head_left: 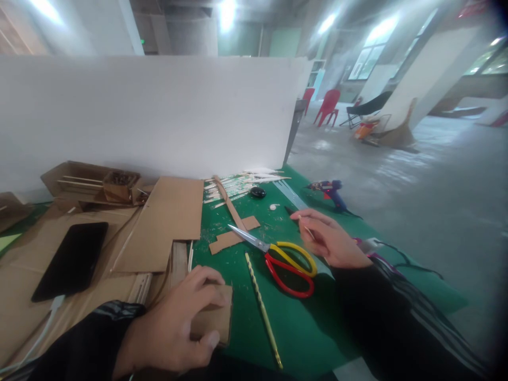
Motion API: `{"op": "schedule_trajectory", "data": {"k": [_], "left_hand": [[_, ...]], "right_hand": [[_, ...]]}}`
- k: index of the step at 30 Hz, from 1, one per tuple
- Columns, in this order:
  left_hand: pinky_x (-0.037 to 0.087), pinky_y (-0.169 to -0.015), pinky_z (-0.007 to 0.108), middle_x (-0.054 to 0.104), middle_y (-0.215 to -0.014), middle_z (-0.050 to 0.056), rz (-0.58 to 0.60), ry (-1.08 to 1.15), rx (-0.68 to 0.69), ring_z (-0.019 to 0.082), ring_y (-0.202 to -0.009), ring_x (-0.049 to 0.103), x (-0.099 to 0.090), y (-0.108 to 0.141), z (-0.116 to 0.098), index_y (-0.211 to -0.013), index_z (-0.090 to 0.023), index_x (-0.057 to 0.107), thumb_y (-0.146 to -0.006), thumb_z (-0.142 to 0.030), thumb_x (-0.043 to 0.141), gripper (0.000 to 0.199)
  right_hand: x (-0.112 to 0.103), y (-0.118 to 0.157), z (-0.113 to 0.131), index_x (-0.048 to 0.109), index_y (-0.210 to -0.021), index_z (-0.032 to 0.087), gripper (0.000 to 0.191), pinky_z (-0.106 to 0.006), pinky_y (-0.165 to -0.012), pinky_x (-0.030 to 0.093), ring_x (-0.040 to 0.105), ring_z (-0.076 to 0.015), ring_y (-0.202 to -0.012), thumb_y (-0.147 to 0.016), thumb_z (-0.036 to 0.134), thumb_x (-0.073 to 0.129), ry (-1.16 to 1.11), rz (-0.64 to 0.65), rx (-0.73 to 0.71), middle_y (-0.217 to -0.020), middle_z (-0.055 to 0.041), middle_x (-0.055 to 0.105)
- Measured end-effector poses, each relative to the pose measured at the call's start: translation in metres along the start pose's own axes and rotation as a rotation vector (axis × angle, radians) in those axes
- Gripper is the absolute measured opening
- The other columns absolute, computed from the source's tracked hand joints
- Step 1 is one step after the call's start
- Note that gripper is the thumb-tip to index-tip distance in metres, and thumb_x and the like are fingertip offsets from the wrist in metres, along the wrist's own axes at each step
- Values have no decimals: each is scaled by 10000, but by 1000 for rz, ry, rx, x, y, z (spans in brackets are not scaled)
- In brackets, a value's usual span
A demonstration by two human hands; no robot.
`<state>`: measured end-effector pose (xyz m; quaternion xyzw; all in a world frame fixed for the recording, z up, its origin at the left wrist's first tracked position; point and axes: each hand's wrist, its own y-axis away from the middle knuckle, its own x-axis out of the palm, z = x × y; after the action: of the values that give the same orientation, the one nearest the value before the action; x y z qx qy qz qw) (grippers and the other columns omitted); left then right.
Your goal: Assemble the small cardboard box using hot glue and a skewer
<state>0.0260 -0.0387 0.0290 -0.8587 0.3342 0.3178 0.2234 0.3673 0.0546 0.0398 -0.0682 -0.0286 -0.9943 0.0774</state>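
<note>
My left hand [178, 317] grips a small brown cardboard piece [223, 313] near the front of the green tabletop, thumb on its near side and fingers over its top. To the right, my right hand [331, 238] is closed in a pinch on a thin stick [309, 233], mostly hidden by the fingers. A dark pointed object [291, 212] shows just past those fingertips; whether they touch it I cannot tell. Between my hands lie scissors [273, 254] with one yellow and one red handle, blades pointing back left. A gold twisted rod [262, 309] lies beside them.
A glue gun [329, 191] rests at the right edge. Thin sticks [226, 191], a black round object [257, 192] and cardboard strips [234, 239] lie farther back. At left are a phone [71, 259] with a cable, cardboard sheets [170, 211] and a cardboard box [79, 182]. A white panel [159, 111] stands behind.
</note>
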Motion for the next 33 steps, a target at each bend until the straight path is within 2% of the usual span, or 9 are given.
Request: {"op": "schedule_trajectory", "data": {"k": [6,11,16,22,26,33], "left_hand": [[441,-1012,409,435,-1269,62,-5,1,11,259,-1155,497,-1,-1,0,-1178,-255,462,-709,-109,598,510],[443,-1015,395,439,-1269,58,-1,3,5,253,-1152,500,-1,0,-1,-1191,-262,459,-701,-95,604,538],[445,-1018,394,450,-1273,59,-5,5,15,255,-1161,500,-1,0,-1,-1208,-266,464,-723,-118,598,525],[447,-1019,401,454,-1263,66,-16,-14,16,257,-1159,505,-1,-1,0,-1189,-254,472,-725,-131,593,495],[452,-1017,402,452,-1264,69,-10,-12,10,262,-1157,505,-2,-2,-1,-1179,-249,474,-727,-140,601,482],[453,-1016,409,453,-1267,72,-10,0,21,266,-1152,504,-2,-1,-1,-1187,-253,467,-728,-136,603,493]], "right_hand": [[0,-1,-1,661,-956,208,238,-151,-335,122,193,-23,-387,-844,414,700,52,-22,-19,-526,91,372],[1,-2,-3,655,-971,210,249,-146,-337,136,190,-24,-395,-859,431,684,82,-44,-33,-530,94,351],[2,-1,-1,652,-993,204,264,-147,-334,128,194,-15,-380,-843,415,702,54,-24,-9,-536,93,387],[1,2,0,616,-1149,239,287,-156,-333,153,241,-18,-342,-890,360,645,62,17,-30,-540,77,488],[2,2,0,630,-1053,222,235,-168,-332,147,240,-19,-333,-872,368,659,75,17,-40,-536,73,500],[3,3,2,641,-972,217,217,-181,-346,115,194,-38,-368,-852,396,665,86,-26,-40,-502,89,398]]}}
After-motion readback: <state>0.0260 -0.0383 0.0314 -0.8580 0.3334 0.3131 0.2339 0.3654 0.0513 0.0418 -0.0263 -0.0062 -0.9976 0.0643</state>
